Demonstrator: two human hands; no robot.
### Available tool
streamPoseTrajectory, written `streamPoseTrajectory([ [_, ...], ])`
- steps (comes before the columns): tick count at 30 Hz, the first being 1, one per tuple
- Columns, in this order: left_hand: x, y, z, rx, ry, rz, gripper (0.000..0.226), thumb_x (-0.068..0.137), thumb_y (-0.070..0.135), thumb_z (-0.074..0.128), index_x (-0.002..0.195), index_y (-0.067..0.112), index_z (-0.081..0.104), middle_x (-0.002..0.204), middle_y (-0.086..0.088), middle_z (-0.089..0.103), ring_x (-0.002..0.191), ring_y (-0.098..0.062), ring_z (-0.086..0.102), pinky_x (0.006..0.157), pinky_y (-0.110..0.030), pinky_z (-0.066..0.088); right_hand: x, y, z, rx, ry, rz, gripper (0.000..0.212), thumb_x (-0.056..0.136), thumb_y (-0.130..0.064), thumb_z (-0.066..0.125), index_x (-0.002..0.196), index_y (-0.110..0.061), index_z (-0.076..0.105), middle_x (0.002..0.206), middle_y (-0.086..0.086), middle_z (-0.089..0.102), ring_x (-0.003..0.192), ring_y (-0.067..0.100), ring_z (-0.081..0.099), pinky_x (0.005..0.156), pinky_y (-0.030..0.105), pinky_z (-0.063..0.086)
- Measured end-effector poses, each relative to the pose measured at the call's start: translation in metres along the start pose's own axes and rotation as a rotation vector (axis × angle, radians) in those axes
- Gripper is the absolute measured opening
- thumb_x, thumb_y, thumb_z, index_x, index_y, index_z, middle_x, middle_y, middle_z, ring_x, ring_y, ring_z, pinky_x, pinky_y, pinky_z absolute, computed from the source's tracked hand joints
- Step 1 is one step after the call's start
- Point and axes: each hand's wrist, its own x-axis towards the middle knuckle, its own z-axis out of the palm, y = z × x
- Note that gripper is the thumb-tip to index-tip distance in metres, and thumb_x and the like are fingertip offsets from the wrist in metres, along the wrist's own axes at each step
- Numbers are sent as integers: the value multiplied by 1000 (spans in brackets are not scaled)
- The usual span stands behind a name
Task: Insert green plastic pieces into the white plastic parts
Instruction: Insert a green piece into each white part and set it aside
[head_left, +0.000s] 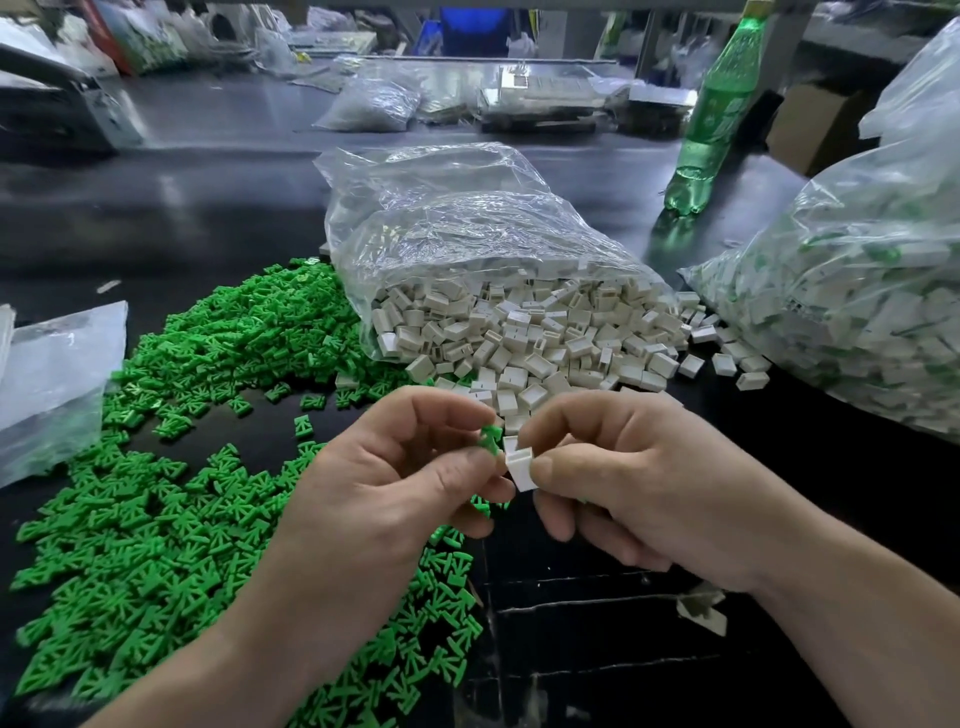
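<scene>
My left hand (395, 478) pinches a small green plastic piece (490, 438) between thumb and forefinger. My right hand (623, 478) pinches a white plastic part (521, 469) with its open slot facing up. The green piece sits just above and left of that slot, touching or nearly touching it. More green pieces peek out under my left fingers. A wide heap of loose green pieces (171, 467) covers the dark table on the left. White parts (519, 332) spill from an open clear bag (457, 223) just beyond my hands.
A large clear bag (852, 291) of white parts with green inside lies at the right. A green bottle (714, 119) stands behind it. A flat plastic bag (52, 374) lies at the left edge. Cluttered bags and boxes line the back.
</scene>
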Motion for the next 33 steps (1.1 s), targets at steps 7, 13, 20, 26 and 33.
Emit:
streamPoseTrajectory([
  [7,-2,-3,5,42,-1,60,14,86,17,70,97,26,70,89,-9,74,83,-23,73,65,-26,58,2,-2,4,301,14,30,10,82,-22,69,87,-14,73,69,13,64,35,10,40,34,14,27],
  [13,-3,-1,5,119,57,111,11,87,23,69,95,30,74,84,-3,74,75,-17,72,63,-22,57,6,1,7,454,66,88,11,81,-14,79,91,-14,74,73,11,62,38,9,42,33,14,27],
  [20,-1,-3,1,25,63,42,14,83,25,74,97,24,75,79,-10,72,72,-21,71,61,-23,56,6,1,10,477,57,102,13,80,-23,73,89,-12,71,80,8,65,43,9,43,34,15,29],
  [26,-1,-5,1,56,61,44,9,86,26,72,95,26,75,78,-10,72,72,-20,71,62,-22,56,6,3,11,537,61,117,14,86,-22,75,85,-15,62,74,5,58,42,10,41,34,15,28],
  [33,0,-6,2,72,64,55,12,83,23,68,93,26,74,79,-8,73,71,-18,70,60,-23,55,7,3,18,546,66,62,6,81,-21,68,85,-17,65,76,7,61,42,10,41,36,16,26],
])
